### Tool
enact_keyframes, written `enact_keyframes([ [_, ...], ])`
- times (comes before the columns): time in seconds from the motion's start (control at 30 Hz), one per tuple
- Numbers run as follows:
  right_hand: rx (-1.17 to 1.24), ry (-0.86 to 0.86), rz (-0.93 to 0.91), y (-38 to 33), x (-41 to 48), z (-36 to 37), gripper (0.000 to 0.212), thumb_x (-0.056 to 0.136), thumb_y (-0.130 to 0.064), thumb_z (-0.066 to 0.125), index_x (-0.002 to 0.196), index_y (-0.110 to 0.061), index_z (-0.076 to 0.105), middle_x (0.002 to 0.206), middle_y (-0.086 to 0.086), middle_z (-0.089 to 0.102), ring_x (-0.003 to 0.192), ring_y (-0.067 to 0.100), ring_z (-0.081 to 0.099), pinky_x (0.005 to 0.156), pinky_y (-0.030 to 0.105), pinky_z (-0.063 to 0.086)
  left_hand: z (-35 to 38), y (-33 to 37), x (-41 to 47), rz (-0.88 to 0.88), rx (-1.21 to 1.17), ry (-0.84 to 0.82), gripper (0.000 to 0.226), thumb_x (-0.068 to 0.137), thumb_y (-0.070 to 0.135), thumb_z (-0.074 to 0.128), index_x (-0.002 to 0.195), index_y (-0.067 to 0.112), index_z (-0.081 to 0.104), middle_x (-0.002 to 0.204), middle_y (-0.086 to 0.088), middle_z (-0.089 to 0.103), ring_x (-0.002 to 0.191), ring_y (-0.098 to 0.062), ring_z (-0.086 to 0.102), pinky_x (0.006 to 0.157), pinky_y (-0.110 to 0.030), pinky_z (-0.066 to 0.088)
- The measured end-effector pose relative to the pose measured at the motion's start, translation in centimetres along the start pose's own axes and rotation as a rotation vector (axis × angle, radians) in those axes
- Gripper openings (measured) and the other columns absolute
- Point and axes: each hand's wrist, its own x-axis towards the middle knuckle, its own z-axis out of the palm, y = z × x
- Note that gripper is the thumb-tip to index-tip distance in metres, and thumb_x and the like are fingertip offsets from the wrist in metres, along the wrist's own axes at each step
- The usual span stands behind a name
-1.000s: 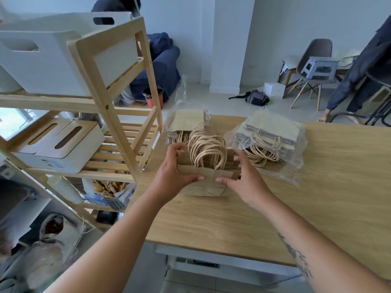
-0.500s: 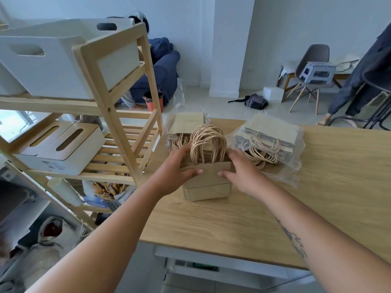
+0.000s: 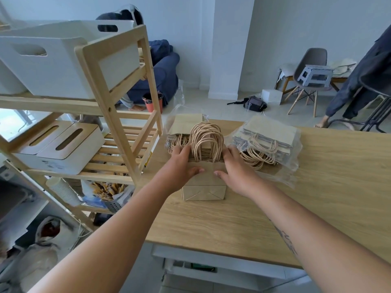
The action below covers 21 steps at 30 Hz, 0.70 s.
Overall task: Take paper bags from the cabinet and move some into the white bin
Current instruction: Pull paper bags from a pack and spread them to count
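Observation:
A stack of brown paper bags (image 3: 204,187) with looped cord handles stands upright on the wooden table (image 3: 317,197). My left hand (image 3: 179,166) grips its left side and my right hand (image 3: 237,168) grips its right side, thumbs across the front. Behind it lies a plastic-wrapped pack of bags (image 3: 184,127), and another wrapped pack (image 3: 268,140) lies to the right. The white bin (image 3: 63,60) sits on the top shelf of the wooden rack (image 3: 118,115) at the left.
Two white tissue boxes (image 3: 61,149) with wooden lids sit on the rack's middle shelf. A metal holder with cutlery (image 3: 110,195) stands lower down. One person sits on the floor behind the rack; another stands at far right near a grey chair (image 3: 309,68).
Both hands have raised the bag stack from lying flat to standing upright and closed in tighter on its sides. The camera view has shifted slightly downward.

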Motion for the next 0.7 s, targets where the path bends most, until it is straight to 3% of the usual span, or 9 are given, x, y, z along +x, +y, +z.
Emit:
enact_keyframes([
  [0.13,-0.001,0.007,0.015,-0.2,0.1,-0.2,0.075,0.095,-0.038,0.058,0.152,-0.016,0.015,0.146,0.007,0.025,0.102,0.028,0.058,0.081,0.040,0.052,-0.9,0.0,0.3,-0.025,0.033,-0.114,0.061,0.093,0.041,0.062,0.140,0.013,0.036,0.130,-0.006,0.038,0.114,-0.024,0.051,0.103,-0.037,0.042],
  [0.27,-0.010,0.034,-0.012,-0.3,0.0,-0.1,0.067,0.097,-0.033,0.056,0.151,-0.014,0.020,0.144,0.010,0.029,0.093,0.026,0.060,0.071,0.034,0.049,-0.6,-0.1,0.2,-0.041,0.027,-0.045,0.062,0.092,0.041,0.064,0.140,0.011,0.040,0.134,-0.008,0.044,0.115,-0.026,0.054,0.101,-0.038,0.045],
  [0.4,0.195,0.036,0.045,0.3,-0.3,-0.6,0.064,0.096,-0.029,0.060,0.149,-0.021,0.025,0.152,0.003,0.033,0.120,0.021,0.054,0.095,0.034,0.045,-0.5,-0.7,-0.4,-0.108,-0.233,0.052,0.073,0.080,0.033,0.080,0.141,0.019,0.043,0.125,0.001,0.055,0.114,-0.017,0.055,0.099,-0.031,0.046],
  [0.47,0.313,0.042,0.136,0.4,-0.8,-0.6,0.075,0.093,-0.033,0.064,0.152,-0.027,0.018,0.159,-0.001,0.026,0.114,0.018,0.056,0.092,0.034,0.046,-0.2,-0.9,-0.9,-0.135,-0.313,0.052,0.075,0.080,0.027,0.080,0.144,0.020,0.040,0.123,0.002,0.054,0.110,-0.016,0.056,0.095,-0.028,0.047],
  [0.53,0.411,0.043,0.219,0.4,-1.0,-0.3,0.078,0.091,-0.035,0.066,0.152,-0.025,0.019,0.159,0.001,0.028,0.130,0.024,0.047,0.104,0.039,0.041,-0.1,-1.4,-1.2,-0.176,-0.370,0.045,0.080,0.081,0.026,0.080,0.147,0.023,0.035,0.128,0.000,0.053,0.110,-0.018,0.058,0.098,-0.035,0.049],
  [0.6,0.457,0.013,0.268,0.5,-1.1,0.2,0.072,0.093,-0.037,0.064,0.150,-0.019,0.024,0.154,0.008,0.037,0.136,0.025,0.040,0.109,0.037,0.034,0.1,-1.9,-1.3,-0.216,-0.419,0.010,0.070,0.083,0.026,0.078,0.143,0.023,0.040,0.125,-0.001,0.060,0.110,-0.019,0.062,0.100,-0.043,0.051],
  [0.7,0.562,-0.005,0.308,0.6,-1.0,0.7,0.071,0.095,-0.036,0.060,0.152,-0.019,0.021,0.154,0.005,0.034,0.140,0.022,0.034,0.109,0.033,0.030,0.5,-1.4,-1.7,-0.210,-0.420,-0.052,0.047,0.093,0.019,0.067,0.134,0.020,0.044,0.122,0.001,0.064,0.113,-0.017,0.061,0.103,-0.038,0.048],
])
